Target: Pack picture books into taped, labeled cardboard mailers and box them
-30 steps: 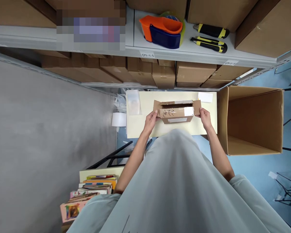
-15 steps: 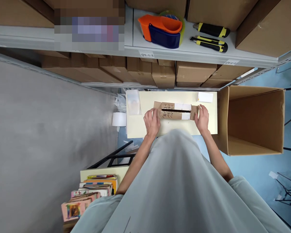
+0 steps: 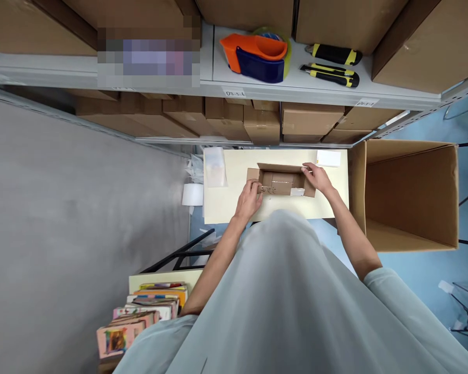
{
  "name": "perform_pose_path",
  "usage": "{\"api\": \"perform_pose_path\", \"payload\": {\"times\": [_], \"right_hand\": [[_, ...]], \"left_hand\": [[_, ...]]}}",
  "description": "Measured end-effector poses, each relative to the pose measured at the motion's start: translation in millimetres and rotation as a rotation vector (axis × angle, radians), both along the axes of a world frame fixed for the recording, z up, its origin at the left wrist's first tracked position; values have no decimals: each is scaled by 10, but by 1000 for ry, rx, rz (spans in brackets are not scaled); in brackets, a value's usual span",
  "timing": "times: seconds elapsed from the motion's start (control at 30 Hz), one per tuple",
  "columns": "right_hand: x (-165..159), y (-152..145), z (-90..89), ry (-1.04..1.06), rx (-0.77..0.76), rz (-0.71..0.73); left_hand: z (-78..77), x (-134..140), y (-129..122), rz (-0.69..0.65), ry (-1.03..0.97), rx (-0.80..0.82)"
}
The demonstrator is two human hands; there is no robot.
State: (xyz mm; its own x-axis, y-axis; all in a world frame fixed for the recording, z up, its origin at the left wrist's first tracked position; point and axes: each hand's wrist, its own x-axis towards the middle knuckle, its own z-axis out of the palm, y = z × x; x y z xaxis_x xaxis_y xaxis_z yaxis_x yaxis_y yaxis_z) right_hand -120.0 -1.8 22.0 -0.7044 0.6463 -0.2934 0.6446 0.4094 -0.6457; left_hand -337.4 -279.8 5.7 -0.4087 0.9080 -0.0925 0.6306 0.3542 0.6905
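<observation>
A small cardboard box lies on the cream table with its top flaps parted, so its bare brown inside shows. Handwriting and a white label are on its near flap. My left hand grips the near flap at the box's left corner, fingers curled over the edge. At the far right corner, my right hand has its fingers closed on the far flap.
Behind the box is a small white box. A clear plastic packet lies at the table's left end. A large open carton stands to the right. The shelf above holds a tape dispenser and utility knives.
The box's two long flaps have swung apart from a narrow slit. My right hand has moved from the right end flap to the far flap; my left has shifted slightly nearer.
</observation>
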Motion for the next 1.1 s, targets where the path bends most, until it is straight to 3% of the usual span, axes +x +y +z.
{"api": "perform_pose_path", "payload": {"times": [0.13,0.23,0.53,0.73,0.9,1.1], "right_hand": [[-108,-6,-100,-21,59,-185],[-199,-62,-166,-70,121,-214],[-55,-104,-156,-226,249,184],[-89,-220,-38,-343,274,178],[-280,-309,-6,-323,308,252],[-497,-462,-90,-402,278,310]], "left_hand": [[55,97,-101,-23,-80,-10],[51,205,-136,-19,-118,16],[-229,270,-34,10,-85,-12],[-230,233,19,87,-37,14],[-186,187,-247,116,-37,25],[-319,169,-412,156,-77,-51]]}}
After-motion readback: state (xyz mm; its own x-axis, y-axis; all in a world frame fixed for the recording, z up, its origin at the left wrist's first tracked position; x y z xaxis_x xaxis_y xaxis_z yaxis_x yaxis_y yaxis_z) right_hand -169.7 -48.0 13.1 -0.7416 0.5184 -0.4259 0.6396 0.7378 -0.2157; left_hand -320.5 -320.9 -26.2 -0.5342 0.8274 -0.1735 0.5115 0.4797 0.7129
